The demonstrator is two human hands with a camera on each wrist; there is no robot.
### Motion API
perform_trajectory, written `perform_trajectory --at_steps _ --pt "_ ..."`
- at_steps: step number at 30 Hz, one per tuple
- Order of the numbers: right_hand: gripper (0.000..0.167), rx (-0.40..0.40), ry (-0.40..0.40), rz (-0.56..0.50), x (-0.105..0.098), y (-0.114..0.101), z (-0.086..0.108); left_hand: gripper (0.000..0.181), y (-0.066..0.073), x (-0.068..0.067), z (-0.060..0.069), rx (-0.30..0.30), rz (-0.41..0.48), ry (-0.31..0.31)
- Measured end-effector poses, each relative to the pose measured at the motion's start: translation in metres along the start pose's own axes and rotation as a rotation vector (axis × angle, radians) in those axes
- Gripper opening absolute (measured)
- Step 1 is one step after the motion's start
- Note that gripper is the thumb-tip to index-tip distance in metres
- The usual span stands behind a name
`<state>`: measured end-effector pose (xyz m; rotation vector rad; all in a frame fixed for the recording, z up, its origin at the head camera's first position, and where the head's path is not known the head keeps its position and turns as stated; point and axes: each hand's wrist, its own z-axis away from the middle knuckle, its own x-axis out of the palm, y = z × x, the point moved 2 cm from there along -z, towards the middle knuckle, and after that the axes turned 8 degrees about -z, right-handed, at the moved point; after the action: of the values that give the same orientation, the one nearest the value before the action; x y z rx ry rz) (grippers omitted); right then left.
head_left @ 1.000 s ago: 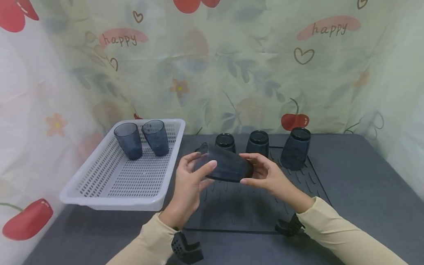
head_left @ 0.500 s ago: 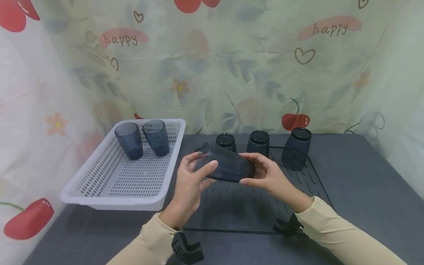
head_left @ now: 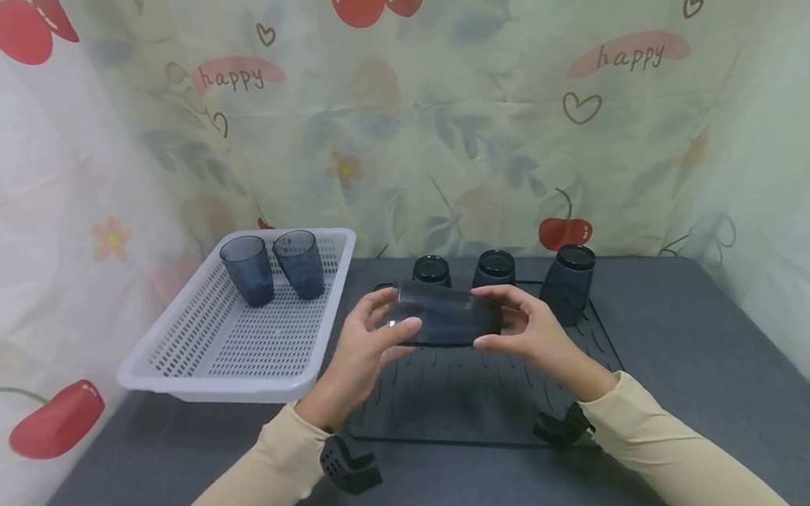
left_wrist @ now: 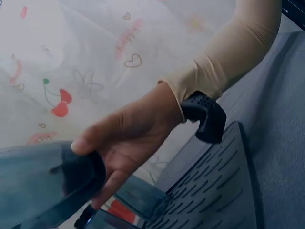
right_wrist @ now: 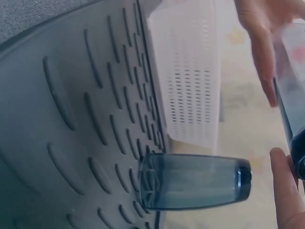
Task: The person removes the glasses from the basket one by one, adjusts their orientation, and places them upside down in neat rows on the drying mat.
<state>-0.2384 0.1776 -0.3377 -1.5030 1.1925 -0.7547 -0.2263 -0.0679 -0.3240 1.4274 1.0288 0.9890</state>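
Both hands hold a dark blue-grey glass (head_left: 448, 317) on its side above a black ridged mat (head_left: 451, 414). My left hand (head_left: 352, 358) grips the rim end at the left, thumb on the near side. At the thick base end, my right hand (head_left: 541, 341) pinches with thumb and fingers. In the left wrist view, the right hand (left_wrist: 131, 131) is at the base of the glass (left_wrist: 38, 186). The right wrist view shows part of the left hand (right_wrist: 262, 43) and the right hand's fingers (right_wrist: 283, 191) beside the glass (right_wrist: 290, 90).
Three upside-down glasses, left (head_left: 430, 269), middle (head_left: 495, 265) and right (head_left: 566, 285), stand along the mat's back. At the left, a white perforated basket (head_left: 217, 388) holds two upright, slightly tilted glasses (head_left: 250, 275). A patterned curtain (head_left: 482, 146) hangs behind.
Both hands and the held glass have shifted slightly to the right, and the glass lies closer to level. The basket and the standing glasses have stayed in place.
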Motion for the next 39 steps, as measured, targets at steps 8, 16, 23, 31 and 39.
perform_trajectory --at_steps 8,16,23,31,39 --pt "0.065 -0.054 -0.017 -0.067 -0.011 -0.015 0.0 0.073 0.005 -0.006 0.0 -0.03 -0.126 -0.141" --pt "0.062 -0.194 -0.031 -0.17 -0.014 -0.033 -0.002 0.078 0.002 -0.006 -0.003 -0.007 -0.251 -0.245" --pt "0.062 -0.227 -0.055 -0.223 -0.006 -0.04 -0.005 0.076 -0.011 -0.004 -0.006 -0.012 -0.482 -0.224" --pt "0.059 -0.254 -0.115 -0.314 0.009 -0.043 -0.008 0.077 -0.02 0.007 -0.007 -0.043 -0.569 -0.213" --pt "0.056 -0.232 -0.121 -0.288 0.017 -0.043 -0.009 0.072 -0.025 0.015 -0.01 -0.05 -0.562 -0.237"
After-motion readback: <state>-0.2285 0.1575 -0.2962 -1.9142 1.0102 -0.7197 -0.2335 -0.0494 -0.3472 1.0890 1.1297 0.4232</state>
